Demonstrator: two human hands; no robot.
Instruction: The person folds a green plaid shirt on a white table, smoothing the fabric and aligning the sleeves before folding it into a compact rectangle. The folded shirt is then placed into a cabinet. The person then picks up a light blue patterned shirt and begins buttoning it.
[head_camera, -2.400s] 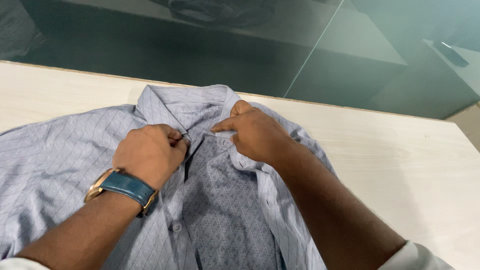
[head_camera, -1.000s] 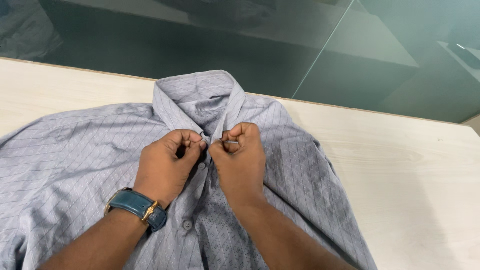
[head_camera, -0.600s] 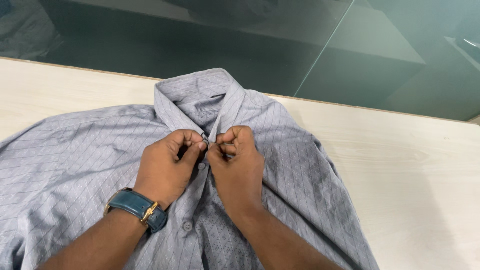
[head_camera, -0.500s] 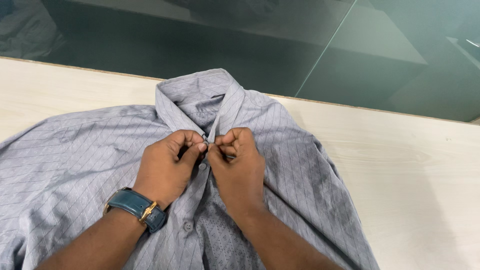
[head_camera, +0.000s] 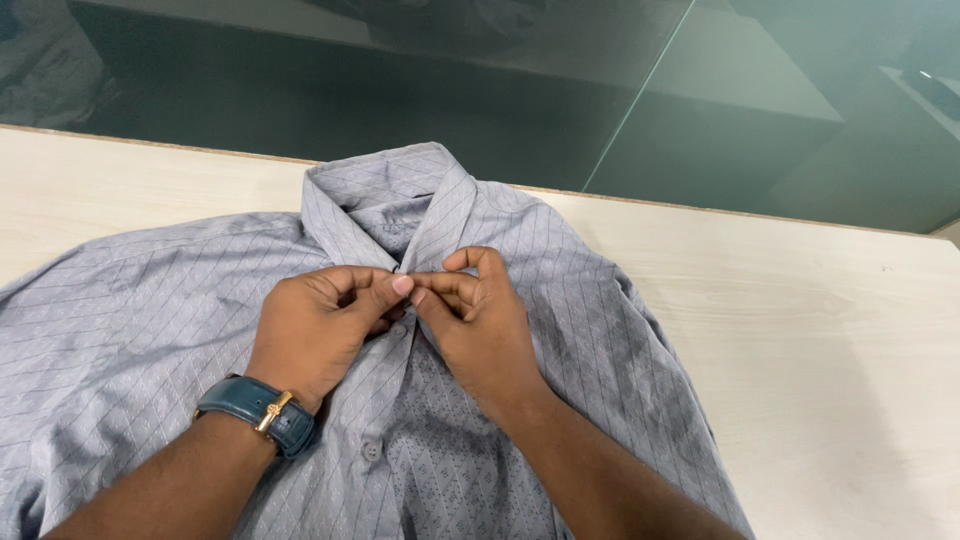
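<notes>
Grey-blue patterned shirt (head_camera: 560, 330) lies flat near the table's (head_camera: 830, 330) far edge; left hand (head_camera: 320, 335) and right hand (head_camera: 480, 325) pinch its front edges together just below the collar (head_camera: 385, 195), aligning them.

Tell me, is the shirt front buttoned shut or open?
Partly open: below the hands the shirt placket gapes, showing inner fabric. Top button cannot tell, fingers cover it.

The pale grey-blue button-up shirt (head_camera: 180, 300) is thin woven cloth, matt, with a fine diamond-line weave and soft creases. Its small round button (head_camera: 372, 451) looks like smooth plastic. The pale wood-grain counter (head_camera: 830, 330) is smooth with a dull sheen. The teal watch strap (head_camera: 250, 405) looks like glossy leather, its buckle gold-coloured metal. The dark green glass panel (head_camera: 500, 110) on the far side is glossy and reflective.
</notes>
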